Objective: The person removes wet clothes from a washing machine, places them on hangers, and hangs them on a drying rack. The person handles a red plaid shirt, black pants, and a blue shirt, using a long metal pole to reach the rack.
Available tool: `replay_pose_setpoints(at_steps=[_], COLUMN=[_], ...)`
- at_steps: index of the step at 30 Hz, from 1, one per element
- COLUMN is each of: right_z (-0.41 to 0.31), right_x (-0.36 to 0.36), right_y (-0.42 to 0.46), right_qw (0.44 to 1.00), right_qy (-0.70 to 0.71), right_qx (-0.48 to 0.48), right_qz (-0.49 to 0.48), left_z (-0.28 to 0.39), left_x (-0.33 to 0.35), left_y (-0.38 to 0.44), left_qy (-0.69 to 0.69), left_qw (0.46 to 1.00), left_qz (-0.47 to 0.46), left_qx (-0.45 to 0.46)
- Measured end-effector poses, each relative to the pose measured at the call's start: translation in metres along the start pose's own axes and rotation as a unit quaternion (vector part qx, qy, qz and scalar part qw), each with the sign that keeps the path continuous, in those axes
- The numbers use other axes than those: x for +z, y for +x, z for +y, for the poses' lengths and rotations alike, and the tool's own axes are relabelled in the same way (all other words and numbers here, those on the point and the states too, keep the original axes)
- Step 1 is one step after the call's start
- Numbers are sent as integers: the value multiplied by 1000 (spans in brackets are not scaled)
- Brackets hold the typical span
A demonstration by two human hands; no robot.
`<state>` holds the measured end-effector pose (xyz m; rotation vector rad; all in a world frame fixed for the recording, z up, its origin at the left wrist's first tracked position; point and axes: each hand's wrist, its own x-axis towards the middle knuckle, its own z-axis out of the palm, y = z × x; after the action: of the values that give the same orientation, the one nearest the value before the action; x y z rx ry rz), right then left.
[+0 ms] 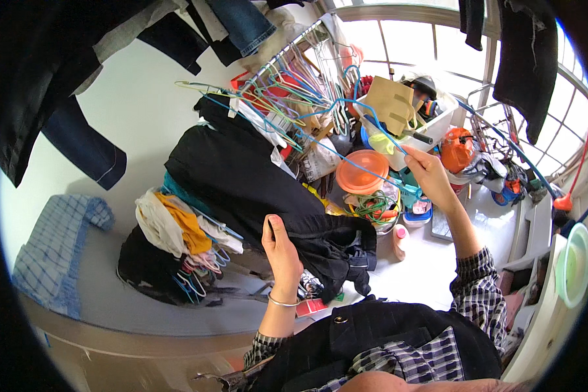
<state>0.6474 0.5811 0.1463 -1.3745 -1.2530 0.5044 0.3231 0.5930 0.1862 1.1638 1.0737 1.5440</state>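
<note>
My right hand [428, 171] pinches one end of a blue clothes hanger [345, 156], whose hook points up towards the rack of hangers. My left hand [281, 250], with a bangle at its wrist, is raised over black trousers [235, 166]; its thumb is up and its fingers curl against the dark cloth, apparently gripping it. The trousers drape from the hanger rack down towards my body, with the waistband at the lower right. Many coloured wire hangers [284, 93] hang bunched on a rail above them. Folded clothes in white and orange [186, 220] lie to the left.
Dark garments [524, 63] hang overhead on both sides. An orange basin [362, 171], a white storage box [441, 122] and a pink-capped bottle [400, 242] stand ahead to the right. A blue checked cloth [54, 250] lies at the left; a green basin [573, 264] is at the far right.
</note>
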Motion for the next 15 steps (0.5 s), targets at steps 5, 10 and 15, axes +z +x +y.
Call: replay_pose_setpoints(at_steps=[5, 10, 15], right_z=[-14, -13, 3], right_x=[3, -3, -35], right_y=[-8, 3, 32], right_qw=[1000, 999, 993], right_qy=[1, -9, 37], right_qx=[13, 29, 48], right_qz=[3, -35, -105], left_z=[-4, -15, -31], left_x=[0, 18, 50], left_y=[39, 77, 137], left_qy=[47, 32, 4], left_qw=[996, 997, 995], left_qz=[-47, -72, -97], left_qx=[54, -22, -35])
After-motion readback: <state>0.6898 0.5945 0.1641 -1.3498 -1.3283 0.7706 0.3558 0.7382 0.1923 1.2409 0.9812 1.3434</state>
